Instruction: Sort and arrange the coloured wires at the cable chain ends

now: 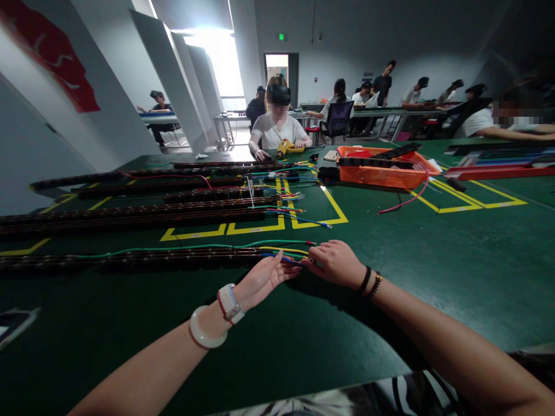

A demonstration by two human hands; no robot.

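Observation:
Colored wires (269,250), blue, yellow and green among them, come out of the end of a long black cable chain (143,263) that lies across the green table. My left hand (266,278) is turned palm up under these wires, its thumb over them and its fingers partly curled, holding the bundle. Close to its fingertips, my right hand (338,263) is closed in a pinch at the wire ends, which its fingers mostly hide. A separate green wire (195,249) runs along the chain to a red-sleeved end (309,243) just above my hands.
More black cable chains (130,215) with loose wire ends lie beyond, over yellow tape outlines (321,224). An orange basket (377,176) holds black chain pieces, with a pink wire (403,203) hanging out. Opposite, a person (277,127) sits by a yellow heat gun (288,148).

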